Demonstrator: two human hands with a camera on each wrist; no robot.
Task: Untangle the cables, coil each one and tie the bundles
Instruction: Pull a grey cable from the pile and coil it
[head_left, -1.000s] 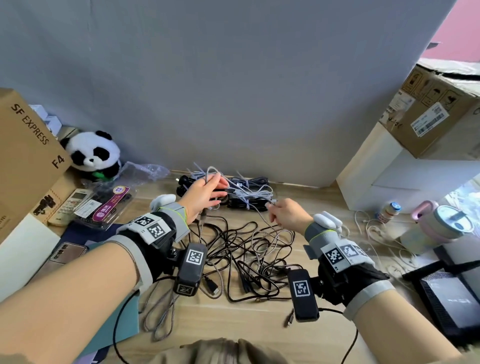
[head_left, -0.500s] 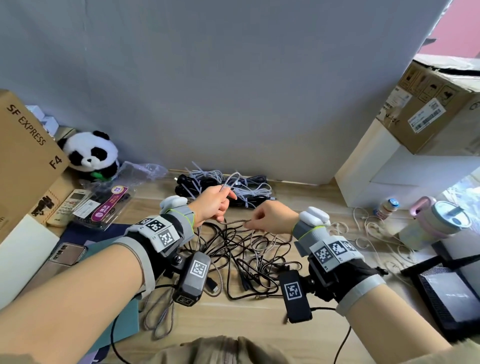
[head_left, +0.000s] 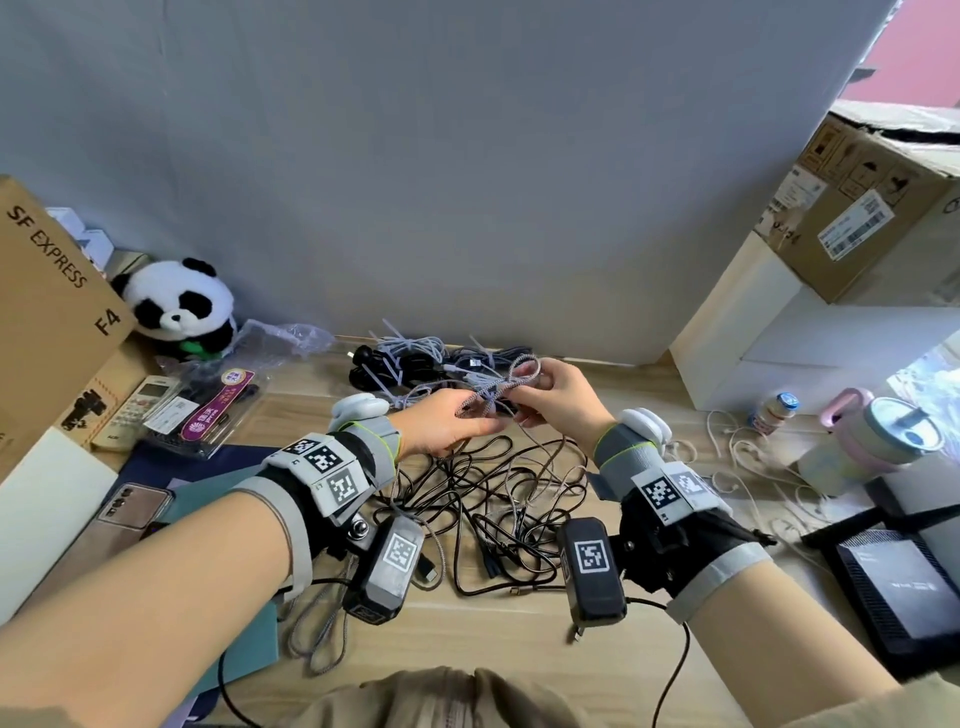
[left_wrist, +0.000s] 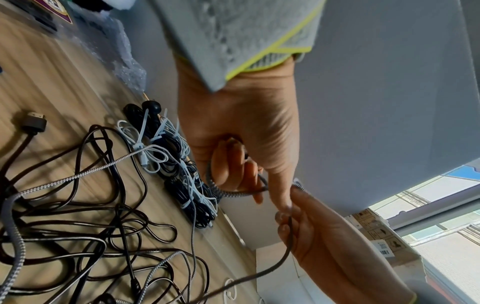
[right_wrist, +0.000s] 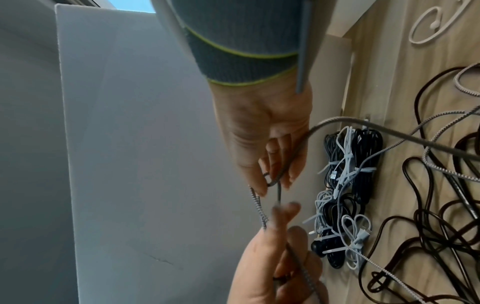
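Both hands hold one grey braided cable (head_left: 497, 388) above the table, bent into a small loop between them. My left hand (head_left: 475, 422) curls its fingers round the cable (left_wrist: 217, 188). My right hand (head_left: 525, 391) pinches the loop's other side (right_wrist: 279, 176) with thumb and fingertips. The rest of this cable hangs down into a loose tangle of black and braided cables (head_left: 493, 501) on the wooden table (head_left: 483, 623). Several coiled bundles (head_left: 415, 358) tied with white zip ties lie against the back wall, also in the wrist views (left_wrist: 182, 176) (right_wrist: 348, 176).
Left stand a brown SF Express box (head_left: 47, 306), a panda toy (head_left: 179, 306), a bag of small items (head_left: 208, 410) and a phone (head_left: 132, 506). Right are a white box (head_left: 789, 343), a cardboard box (head_left: 872, 197), a small bottle (head_left: 774, 413), a pink cup (head_left: 883, 436), white cord (head_left: 748, 467) and a black device (head_left: 904, 587).
Both hands drew back from the tied bundles at the wall, met over the tangle and rose with the braided cable, which is now bent into a loop between them.
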